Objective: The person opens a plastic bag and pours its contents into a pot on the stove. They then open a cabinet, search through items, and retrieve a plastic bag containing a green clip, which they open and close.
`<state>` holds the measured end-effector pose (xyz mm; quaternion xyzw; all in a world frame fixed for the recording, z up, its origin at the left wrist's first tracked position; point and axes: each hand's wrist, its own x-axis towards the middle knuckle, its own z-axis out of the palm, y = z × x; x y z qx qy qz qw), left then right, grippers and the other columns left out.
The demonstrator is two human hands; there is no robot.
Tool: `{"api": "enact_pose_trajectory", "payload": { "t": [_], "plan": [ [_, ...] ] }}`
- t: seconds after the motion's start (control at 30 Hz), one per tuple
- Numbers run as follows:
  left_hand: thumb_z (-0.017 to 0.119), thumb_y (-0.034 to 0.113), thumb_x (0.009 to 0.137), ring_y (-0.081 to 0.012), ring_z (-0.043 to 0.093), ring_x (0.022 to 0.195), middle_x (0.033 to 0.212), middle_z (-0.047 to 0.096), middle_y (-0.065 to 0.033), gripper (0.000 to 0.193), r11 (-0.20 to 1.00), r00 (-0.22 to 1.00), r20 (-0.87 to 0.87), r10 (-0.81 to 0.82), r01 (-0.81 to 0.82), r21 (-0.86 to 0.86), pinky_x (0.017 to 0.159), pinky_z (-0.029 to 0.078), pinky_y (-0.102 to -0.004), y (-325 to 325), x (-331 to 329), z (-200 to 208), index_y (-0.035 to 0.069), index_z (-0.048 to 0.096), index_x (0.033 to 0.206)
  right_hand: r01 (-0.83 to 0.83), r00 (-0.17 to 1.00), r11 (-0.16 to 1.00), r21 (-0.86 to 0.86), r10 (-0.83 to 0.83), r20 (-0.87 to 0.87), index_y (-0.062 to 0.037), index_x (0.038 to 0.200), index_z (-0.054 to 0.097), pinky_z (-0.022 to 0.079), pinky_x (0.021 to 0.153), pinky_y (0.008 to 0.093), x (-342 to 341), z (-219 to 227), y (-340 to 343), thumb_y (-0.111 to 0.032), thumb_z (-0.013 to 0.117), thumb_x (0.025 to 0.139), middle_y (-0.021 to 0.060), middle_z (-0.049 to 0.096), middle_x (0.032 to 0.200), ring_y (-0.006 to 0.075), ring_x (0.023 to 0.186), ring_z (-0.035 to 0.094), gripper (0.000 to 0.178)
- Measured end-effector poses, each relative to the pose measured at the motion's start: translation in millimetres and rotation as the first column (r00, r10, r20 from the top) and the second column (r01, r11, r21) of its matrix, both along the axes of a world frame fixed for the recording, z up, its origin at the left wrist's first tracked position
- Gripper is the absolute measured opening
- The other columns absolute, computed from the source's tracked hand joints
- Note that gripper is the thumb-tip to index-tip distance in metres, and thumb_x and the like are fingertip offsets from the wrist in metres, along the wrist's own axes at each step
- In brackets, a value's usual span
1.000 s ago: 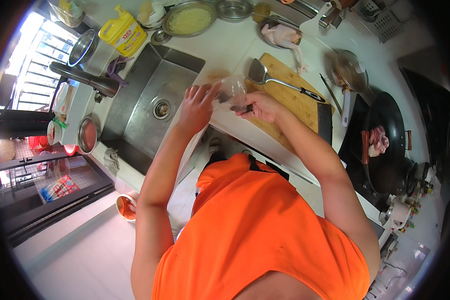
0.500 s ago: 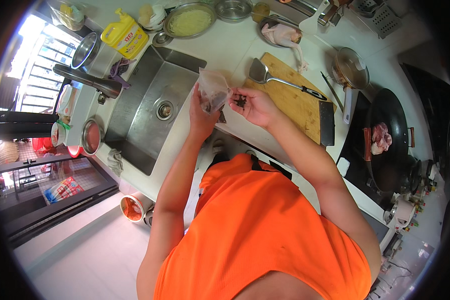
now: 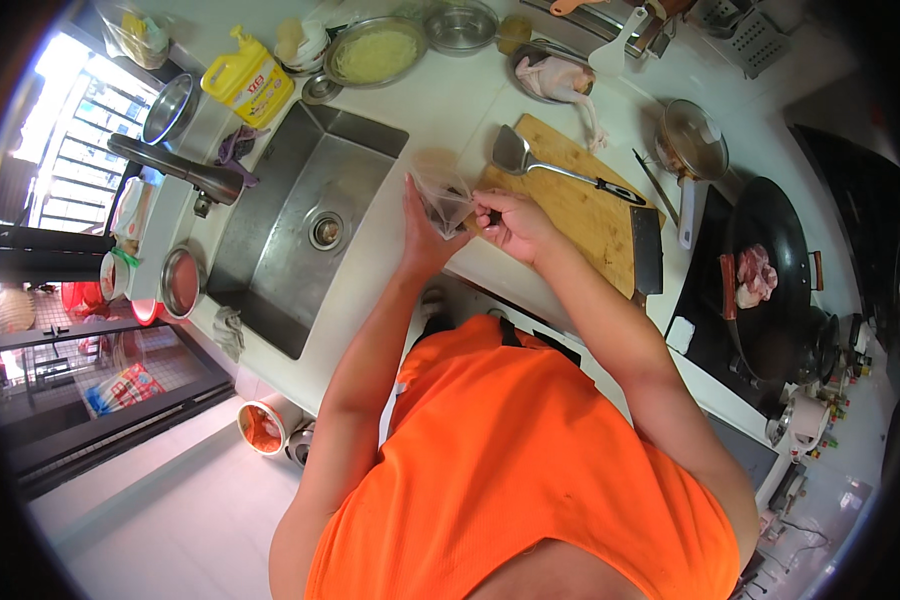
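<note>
My left hand (image 3: 428,246) grips a clear plastic bag (image 3: 440,185) above the counter's front edge, with some dark pieces showing through its lower part. Right beside the bag's mouth, my right hand (image 3: 518,228) is curled up with the fingertips touching the bag's edge. Small dark dried bits (image 3: 495,216) show between those fingers; their kind is too small to tell. Just beyond the right hand lies a wooden cutting board (image 3: 580,225), bearing a metal spatula (image 3: 560,169) and, at its right end, a dark cleaver (image 3: 649,250).
Left is a steel sink (image 3: 270,285) with a faucet (image 3: 175,168). On the right stove sits a black wok (image 3: 785,230) holding raw meat (image 3: 757,276). A lidded saucepan (image 3: 694,142), plucked poultry (image 3: 555,78), a dish of pale shreds (image 3: 375,54) and a yellow jug (image 3: 248,82) stand at the back.
My right hand has gone from an open palm showing the dark bits to curled fingers at the bag's edge. The bag has shifted slightly right and down.
</note>
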<state>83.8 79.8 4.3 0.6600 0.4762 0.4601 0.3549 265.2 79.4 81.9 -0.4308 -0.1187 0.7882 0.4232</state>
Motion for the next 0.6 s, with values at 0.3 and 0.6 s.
{"api": "enact_pose_trajectory", "payload": {
  "t": [0.3,0.6],
  "plan": [
    [0.095,0.006,0.057,-0.0243,0.046,0.115,0.124,0.039,-0.0095,0.141,0.997,0.992,0.122,-0.016,0.025,-0.067,0.106,0.038,-0.0397,2.7,-15.8,-8.5,0.006,-0.004,0.157,0.016,0.992,0.957,-0.290,-0.052,-0.117,-0.0103,0.073,0.056,0.037,0.042,0.0176,-0.5,-19.8,2.9,-0.024,0.072,0.090,0.0034,0.057,0.072,0.0097,0.059,0.054,0.027],
    [0.089,-0.003,0.063,-0.0175,0.048,0.101,0.110,0.046,-0.0051,0.121,0.997,0.956,0.293,-0.018,0.039,-0.066,0.096,0.046,-0.0335,4.8,-23.2,11.9,0.004,0.013,0.157,-0.014,0.948,0.930,-0.366,-0.105,-0.302,-0.0077,0.077,0.055,0.037,0.041,0.0163,-5.9,-5.4,-3.1,-0.013,0.068,0.090,0.0039,0.057,0.075,0.0082,0.057,0.051,0.020]
  ]
}}
